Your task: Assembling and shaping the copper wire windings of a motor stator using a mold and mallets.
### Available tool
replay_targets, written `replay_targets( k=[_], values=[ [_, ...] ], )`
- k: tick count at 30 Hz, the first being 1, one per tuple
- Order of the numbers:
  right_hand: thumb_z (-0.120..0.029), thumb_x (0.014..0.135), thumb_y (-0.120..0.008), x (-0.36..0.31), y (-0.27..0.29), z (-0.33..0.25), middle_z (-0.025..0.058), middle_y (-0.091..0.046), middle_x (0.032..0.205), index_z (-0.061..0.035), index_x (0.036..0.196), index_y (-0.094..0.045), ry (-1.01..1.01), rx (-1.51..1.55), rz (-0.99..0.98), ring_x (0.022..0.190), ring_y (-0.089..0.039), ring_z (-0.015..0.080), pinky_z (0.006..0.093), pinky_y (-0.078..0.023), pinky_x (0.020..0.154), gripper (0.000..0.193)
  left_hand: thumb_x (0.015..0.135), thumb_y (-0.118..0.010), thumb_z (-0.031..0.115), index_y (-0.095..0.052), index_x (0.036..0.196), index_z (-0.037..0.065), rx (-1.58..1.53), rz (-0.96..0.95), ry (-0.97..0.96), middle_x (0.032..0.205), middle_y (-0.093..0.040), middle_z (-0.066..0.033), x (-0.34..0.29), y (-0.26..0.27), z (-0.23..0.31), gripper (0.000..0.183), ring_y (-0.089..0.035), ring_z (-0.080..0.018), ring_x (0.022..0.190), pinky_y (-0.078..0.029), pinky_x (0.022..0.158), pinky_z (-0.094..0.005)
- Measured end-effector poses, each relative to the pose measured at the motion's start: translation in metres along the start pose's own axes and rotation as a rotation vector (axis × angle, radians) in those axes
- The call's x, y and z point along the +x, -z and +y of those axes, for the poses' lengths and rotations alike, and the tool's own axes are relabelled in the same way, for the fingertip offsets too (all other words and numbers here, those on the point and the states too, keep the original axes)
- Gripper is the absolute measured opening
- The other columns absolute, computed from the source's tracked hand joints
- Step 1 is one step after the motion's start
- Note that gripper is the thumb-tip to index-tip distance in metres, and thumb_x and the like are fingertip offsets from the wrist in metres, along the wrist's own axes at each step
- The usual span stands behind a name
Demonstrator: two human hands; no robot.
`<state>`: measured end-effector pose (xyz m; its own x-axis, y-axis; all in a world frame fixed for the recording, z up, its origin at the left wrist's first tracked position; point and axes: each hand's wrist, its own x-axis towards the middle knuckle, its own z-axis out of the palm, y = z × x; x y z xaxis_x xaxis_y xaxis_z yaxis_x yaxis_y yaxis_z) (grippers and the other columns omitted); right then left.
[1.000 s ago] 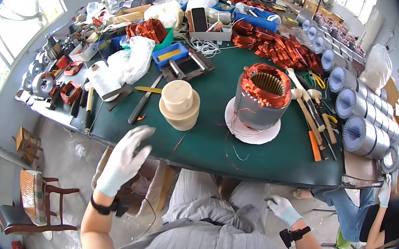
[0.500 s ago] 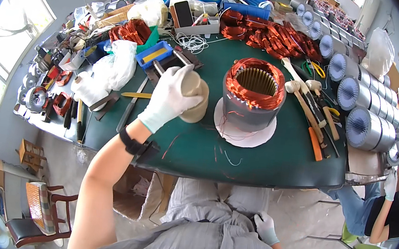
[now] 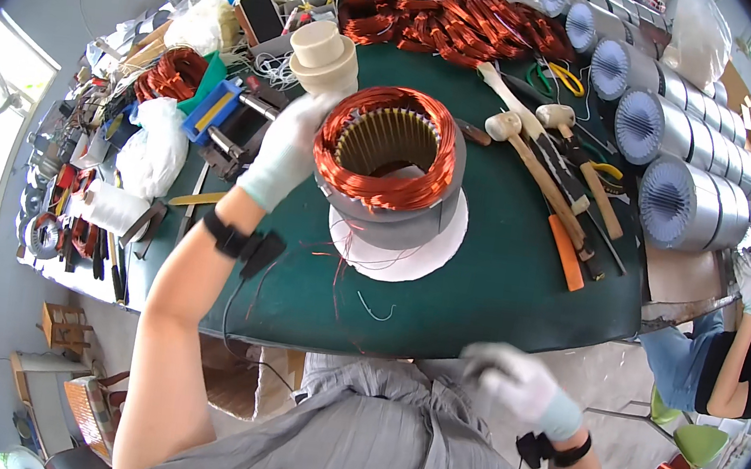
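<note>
A motor stator [image 3: 390, 227] with a grey body and a ring of red copper windings stands over a round white pad [image 3: 452, 244], seemingly a little tilted. Gloved in white, my left hand [image 3: 284, 153] is closed against the stator's left side, its fingertips hidden behind the windings. Just beyond those fingers is a cream stepped cylinder [image 3: 324, 58], upright; its foot is partly hidden. Thin loose wires [image 3: 341, 263] hang from the stator's near side. My right hand [image 3: 517, 383], also gloved, is in front of the table edge near my waist, its fingers smeared by motion.
Mallets [image 3: 534, 165], an orange-handled tool [image 3: 565, 253] and pliers [image 3: 608, 170] lie to the right. Silver stator cores [image 3: 670, 205] line the right edge. Copper coils [image 3: 457, 24] are heaped behind. A blue-framed tool [image 3: 212, 116] is at left. Another person's gloved hand [image 3: 749, 280] is at far right.
My left hand has moved from the cream cylinder to the stator; the cylinder is now farther back. The stator has shifted left over its pad. My right hand has risen toward the table edge.
</note>
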<state>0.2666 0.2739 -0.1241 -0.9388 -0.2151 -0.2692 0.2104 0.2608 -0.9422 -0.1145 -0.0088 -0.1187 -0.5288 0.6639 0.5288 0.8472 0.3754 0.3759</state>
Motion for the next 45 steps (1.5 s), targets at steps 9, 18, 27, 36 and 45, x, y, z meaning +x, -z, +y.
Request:
replay_targets(
  k=[9, 18, 27, 36, 45],
  values=[
    [-0.050, 0.109, -0.041, 0.183, 0.057, -0.028, 0.0092, -0.058, 0.142, -0.0075, 0.154, -0.044, -0.015, 0.235, 0.266, 0.128, -0.054, 0.0176, 0.0322, -0.042, 0.104, 0.061, 0.106, -0.048, 0.023, -0.068, 0.118, -0.003, -0.783, -0.101, 0.514, 0.112, -0.073, -0.0066, -0.067, -0.039, -0.007, 0.034, -0.060, -0.0123, 0.103, -0.050, 0.094, -0.0317],
    [-0.031, 0.114, -0.029, 0.211, 0.028, 0.005, 0.0103, -0.055, 0.148, -0.0014, 0.150, -0.047, 0.120, 0.274, 0.397, 0.136, -0.049, 0.0183, 0.0314, -0.034, 0.116, 0.050, 0.110, -0.041, 0.030, -0.064, 0.120, -0.002, -0.762, 0.019, 0.509, 0.109, -0.072, -0.0085, -0.092, -0.061, 0.019, 0.041, -0.060, -0.0131, 0.102, -0.049, 0.092, -0.0332],
    [-0.018, 0.108, -0.044, 0.136, 0.007, -0.024, 0.0161, -0.062, 0.133, 0.0005, 0.137, -0.057, 0.349, -0.086, 0.579, 0.126, -0.057, 0.0235, 0.0325, -0.043, 0.107, 0.037, 0.095, -0.057, 0.013, -0.061, 0.126, -0.002, -0.081, 0.159, 0.293, 0.125, -0.064, -0.0202, -0.105, 0.027, 0.105, 0.035, -0.059, -0.0359, 0.119, -0.044, 0.106, -0.0422],
    [-0.028, 0.078, -0.078, 0.123, -0.012, -0.100, 0.0092, -0.066, 0.111, -0.0090, 0.112, -0.069, 0.887, -0.916, 0.474, 0.118, -0.059, 0.0348, 0.0482, -0.043, 0.105, 0.040, 0.077, -0.077, 0.019, -0.068, 0.105, 0.004, 0.089, -0.005, -0.184, 0.095, -0.069, -0.0133, -0.067, 0.044, 0.179, 0.033, -0.065, -0.0336, 0.095, -0.041, 0.108, -0.0549],
    [-0.022, 0.074, -0.084, 0.120, -0.021, -0.091, 0.0042, -0.071, 0.103, -0.0102, 0.102, -0.074, 0.884, -0.589, 0.542, 0.119, -0.059, 0.0308, 0.0451, -0.043, 0.105, 0.032, 0.076, -0.079, 0.023, -0.070, 0.092, 0.005, -0.025, 0.136, -0.067, 0.086, -0.068, -0.0100, -0.071, 0.032, 0.189, 0.026, -0.066, -0.0306, 0.088, -0.039, 0.112, -0.0529]
  ],
)
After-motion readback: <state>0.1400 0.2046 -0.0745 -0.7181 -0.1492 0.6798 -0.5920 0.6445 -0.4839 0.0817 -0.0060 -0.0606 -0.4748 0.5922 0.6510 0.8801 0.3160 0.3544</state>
